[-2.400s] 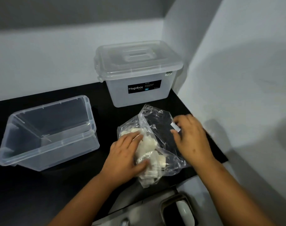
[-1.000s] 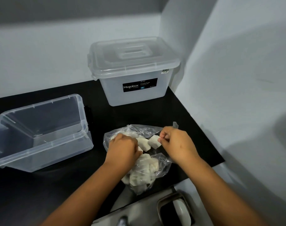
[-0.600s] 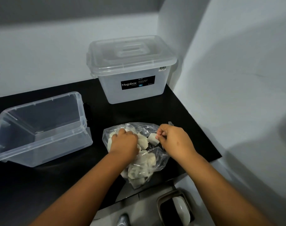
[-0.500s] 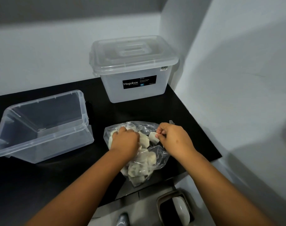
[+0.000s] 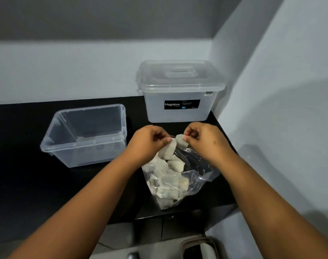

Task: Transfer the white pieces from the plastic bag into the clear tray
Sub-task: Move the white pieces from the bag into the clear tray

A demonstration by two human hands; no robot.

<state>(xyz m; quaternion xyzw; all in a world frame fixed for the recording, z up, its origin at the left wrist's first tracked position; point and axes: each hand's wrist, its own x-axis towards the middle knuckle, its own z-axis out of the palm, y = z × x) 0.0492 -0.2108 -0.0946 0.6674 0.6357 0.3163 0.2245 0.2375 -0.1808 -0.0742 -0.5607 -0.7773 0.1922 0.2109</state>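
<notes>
A clear plastic bag (image 5: 198,176) lies open on the black counter, holding several white pieces (image 5: 167,182). My left hand (image 5: 146,144) pinches one white piece (image 5: 168,151) at the bag's mouth. My right hand (image 5: 204,141) pinches another white piece (image 5: 181,142) just beside it, a little above the bag. The clear tray (image 5: 84,154) stands to the left of the bag with nothing visible inside it, about a hand's width from my left hand.
A lidded clear Megabox container (image 5: 180,92) stands behind the bag in the wall corner. The black counter (image 5: 28,193) ends just below the bag. A dark-rimmed object (image 5: 198,247) sits below the counter edge at the bottom.
Both hands have risen out of the bag, each with a white piece. The bag's mouth now lies open toward the far side. The camera has tilted up.
</notes>
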